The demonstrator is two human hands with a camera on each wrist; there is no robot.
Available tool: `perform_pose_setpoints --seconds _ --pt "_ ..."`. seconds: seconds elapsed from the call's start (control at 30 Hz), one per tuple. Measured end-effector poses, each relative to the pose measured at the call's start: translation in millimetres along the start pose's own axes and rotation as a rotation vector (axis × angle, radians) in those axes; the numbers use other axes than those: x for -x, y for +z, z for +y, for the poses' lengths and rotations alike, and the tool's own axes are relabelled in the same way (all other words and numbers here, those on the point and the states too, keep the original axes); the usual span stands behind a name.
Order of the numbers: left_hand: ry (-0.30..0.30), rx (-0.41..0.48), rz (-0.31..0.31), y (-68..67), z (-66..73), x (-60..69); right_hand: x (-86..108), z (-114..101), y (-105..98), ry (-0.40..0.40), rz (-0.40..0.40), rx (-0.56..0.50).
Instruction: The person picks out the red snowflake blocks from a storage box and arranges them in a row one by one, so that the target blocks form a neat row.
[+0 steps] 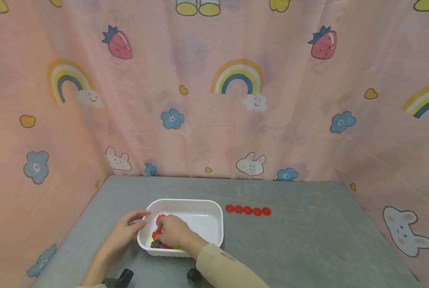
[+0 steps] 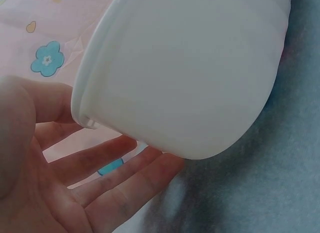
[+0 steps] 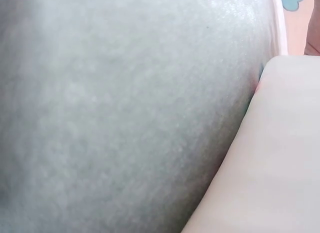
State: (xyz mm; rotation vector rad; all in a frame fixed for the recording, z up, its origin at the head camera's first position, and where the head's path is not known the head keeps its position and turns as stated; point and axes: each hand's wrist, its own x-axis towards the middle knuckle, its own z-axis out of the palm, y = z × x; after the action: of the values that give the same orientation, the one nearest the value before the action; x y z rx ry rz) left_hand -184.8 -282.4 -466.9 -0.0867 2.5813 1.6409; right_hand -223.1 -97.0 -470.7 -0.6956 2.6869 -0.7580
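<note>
A white plastic basin (image 1: 207,232) stands on the table. My left hand (image 1: 124,230) is at its left side, touching the rim and outer wall. In the left wrist view, this hand (image 2: 75,178) has its fingers spread and mostly straight against the wall. My right hand (image 1: 176,230) reaches into the basin, fingers bent down at its left part. Red flower-shaped pieces (image 1: 156,235) lie right at its fingertips; whether one is pinched is hidden. A dark piece (image 1: 156,244) and some magenta and yellow ones are below the hand. The right wrist view does not show the right hand's fingers.
Several red flower-shaped pieces (image 1: 248,210) form a row on the grey table (image 1: 301,240), right of the basin. A pink patterned curtain (image 1: 200,152) encloses the back and sides. Black objects (image 1: 124,276) show near the wrists at the bottom.
</note>
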Motion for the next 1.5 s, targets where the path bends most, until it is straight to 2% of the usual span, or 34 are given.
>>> perform_pose_setpoints --seconds 0.3,0.67,0.87,0.97,1.1,1.3,1.5 --pt "-0.005 -0.014 -0.013 -0.1 -0.8 -1.6 6.5 3 -3 0.077 0.003 -0.217" --pt "-0.012 0.002 -0.011 0.2 -2.1 -0.7 7.1 3 -4 0.036 0.028 -0.226" --pt "-0.005 0.009 -0.004 0.6 -0.9 -0.9 9.1 2 -8 -0.042 0.036 -0.258" --pt "0.002 0.022 -0.001 0.9 0.6 -0.8 10.5 1 -11 -0.083 0.059 -0.226" --pt "-0.003 0.035 -0.003 0.8 1.6 0.7 16.2 -2 -17 -0.109 0.069 -0.199" --pt "-0.01 0.025 -0.011 0.7 0.5 1.3 29.5 -4 -31 -0.106 0.035 -0.242" --pt "-0.031 0.008 -0.012 0.5 1.3 1.1 42.0 2 -45 -0.111 0.036 -0.264"
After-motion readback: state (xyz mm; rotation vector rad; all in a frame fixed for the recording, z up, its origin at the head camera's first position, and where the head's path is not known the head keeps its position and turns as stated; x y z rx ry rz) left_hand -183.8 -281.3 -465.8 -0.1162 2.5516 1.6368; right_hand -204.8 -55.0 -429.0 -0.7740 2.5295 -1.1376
